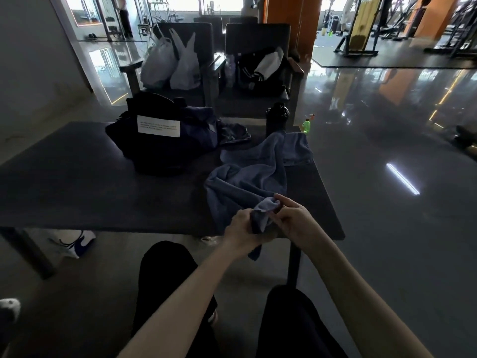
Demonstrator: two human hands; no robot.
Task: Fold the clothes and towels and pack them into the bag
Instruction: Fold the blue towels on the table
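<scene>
Both hands meet at the table's [77,177] near edge: left hand [241,232] and right hand [293,219] pinch one corner of the blue towel [247,182], which trails toward twelve o'clock. The black bag [154,148] sits at ten o'clock, nearer the left hand.

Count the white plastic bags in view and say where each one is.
2. Both sit on the left-hand chair beyond the table: the left bag and the right bag, side by side. More could be hidden behind them.
</scene>
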